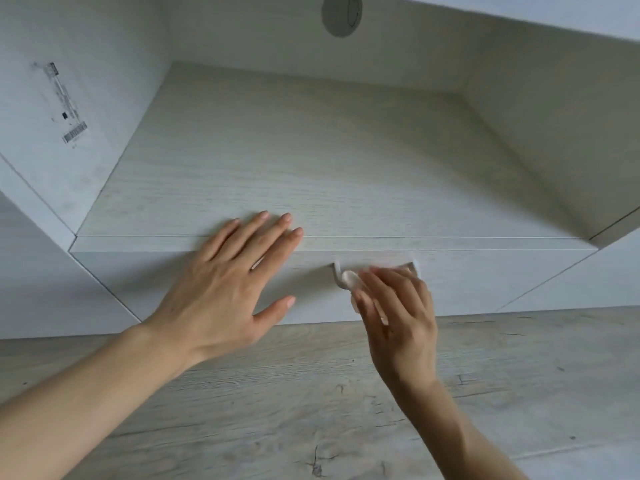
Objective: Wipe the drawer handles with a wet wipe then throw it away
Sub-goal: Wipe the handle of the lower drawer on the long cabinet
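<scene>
A pale wood-grain drawer front [485, 282] carries a white bar handle [377, 265] near its middle. My right hand [398, 313] grips a white wet wipe [350, 279] and holds it against the left part of that handle; the fingers cover most of the wipe. My left hand [228, 282] lies flat with spread straight fingers over the drawer's top edge, left of the handle, its fingertips on the shelf surface above.
Above the drawer an open cabinet shelf [311, 161] runs back to a rear panel with a round grey cable hole [342, 13]. A barcode sticker [65, 105] marks the left inner wall. Grey wood-look floor [346, 410] lies below.
</scene>
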